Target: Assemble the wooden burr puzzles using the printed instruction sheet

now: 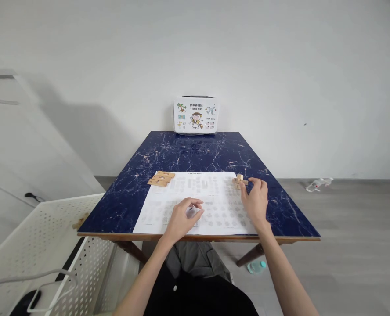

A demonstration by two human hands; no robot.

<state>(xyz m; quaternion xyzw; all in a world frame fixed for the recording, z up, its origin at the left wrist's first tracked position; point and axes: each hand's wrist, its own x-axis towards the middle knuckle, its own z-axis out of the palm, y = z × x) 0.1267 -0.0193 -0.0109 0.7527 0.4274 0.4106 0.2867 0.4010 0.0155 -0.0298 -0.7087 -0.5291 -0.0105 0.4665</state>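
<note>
Dark blue, marble-patterned tabletop [132, 175], its far edge near a pale wall [264, 66]. Small wooden blocks [240, 178] sit clustered at the upper right corner of a printed white sheet [221, 210]. Right hand [256, 199]: thumb and fingers spread around the near and right sides of the cluster; cannot tell whether a block is pinched or merely touched. Left hand [182, 219]: curled above the lower middle of the sheet, gap between thumb and forefinger, nothing seen in it.

Handling, my judgement: light fingertip pressure suits pieces this small; a squeeze from one side could topple the upper block. Bringing the left fingertips across as a brace should steady the cluster, with the wrist kept clear of the print.

Surface: flat wooden strips [161, 178] lie side by side over the sheet's upper left corner; print too faint to read. White case [195, 115] marked TRAVEL stands upright at the far edge.

Room: perforated white cart [27, 237] at left; grey floor [346, 228] at right, clear bottle [318, 184] lying by the wall, turquoise-capped bottle [256, 267] below the table's near edge
</note>
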